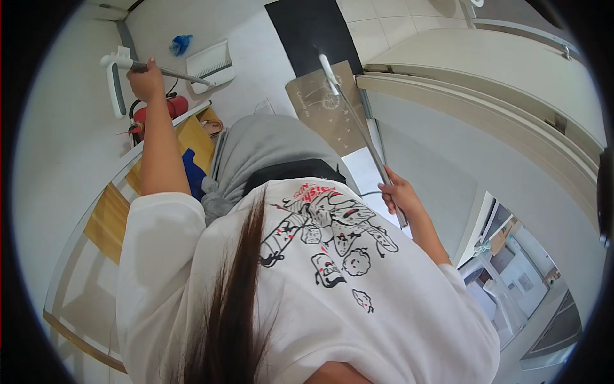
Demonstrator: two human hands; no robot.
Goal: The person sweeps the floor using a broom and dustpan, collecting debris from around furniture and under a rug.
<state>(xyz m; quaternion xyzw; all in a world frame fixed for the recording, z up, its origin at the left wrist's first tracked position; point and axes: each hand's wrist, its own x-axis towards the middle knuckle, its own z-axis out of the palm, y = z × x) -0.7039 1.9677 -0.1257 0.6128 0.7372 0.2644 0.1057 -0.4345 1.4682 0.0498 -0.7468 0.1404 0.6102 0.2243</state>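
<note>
My left hand (146,81) grips the metal pole (182,74) of a long-handled dustpan close to its white and grey top handle (115,86). At the pole's lower end, the white dustpan (211,60), with a row of grey comb teeth, rests on the floor. My right hand (400,192) is closed around a second metal pole (362,132), near its end. That pole reaches forward over a brown mat to a narrow white head (328,72); its underside is hidden, so I cannot tell what kind of head it is.
A crumpled blue plastic bag (180,45) lies beyond the dustpan. Left of my legs are a red fire extinguisher (177,104) and a shelf unit (108,221) with yellow wooden panels. Ahead lie a black mat (312,33) and a brown printed mat (312,103). A cream door (479,55) stands right.
</note>
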